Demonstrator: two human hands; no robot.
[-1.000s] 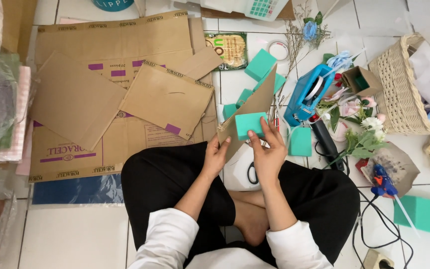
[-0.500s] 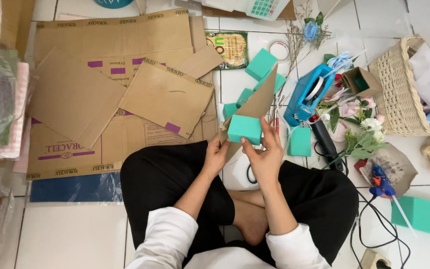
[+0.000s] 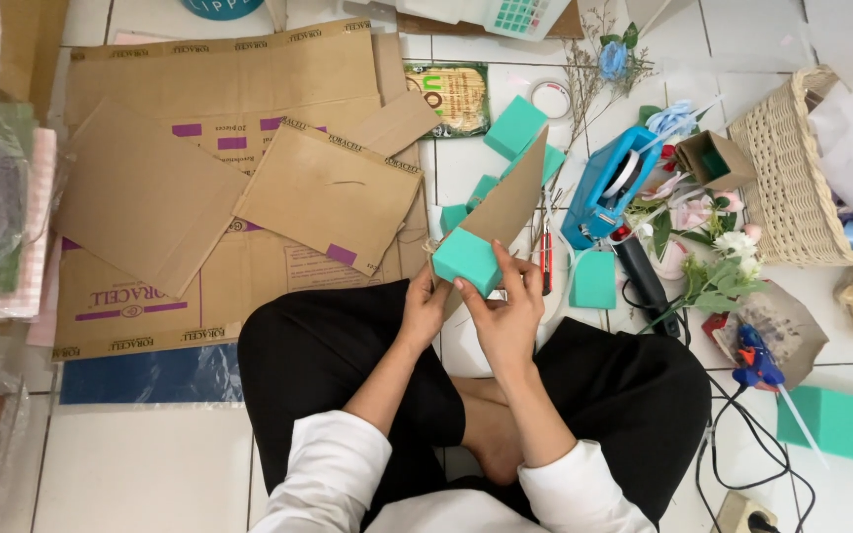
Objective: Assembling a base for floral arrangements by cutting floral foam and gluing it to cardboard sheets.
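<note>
Sitting cross-legged on the white tiled floor (image 3: 150,464), the person holds a teal foam block (image 3: 468,262) up in front of the knees, just above centre frame. The left hand (image 3: 425,308) is curled around the block's lower left edge from about 7 o'clock, fingers closed on it. The right hand (image 3: 507,314) grips from 5 o'clock, thumb and fingers half folded around the block's right side. Behind the block, touching it, a pointed piece of brown cardboard (image 3: 510,202) rises toward 1 o'clock; which hand pins it cannot be told.

At 10 o'clock from the block lie flattened cardboard sheets (image 3: 219,188), overlapping one another. More teal foam pieces lie around: one cube (image 3: 515,128) at 12 o'clock, a flat slab (image 3: 594,279) just beside the right hand at 3 o'clock, and a long slab (image 3: 841,424) well apart at 4 o'clock. A blue tape dispenser (image 3: 609,188) sits at 2 o'clock, near artificial flowers (image 3: 708,242). A wicker basket (image 3: 782,188) stands at 3 o'clock near the frame's right edge. A blue glue gun (image 3: 757,363) rests at 4 o'clock, its cord trailing across the floor.
</note>
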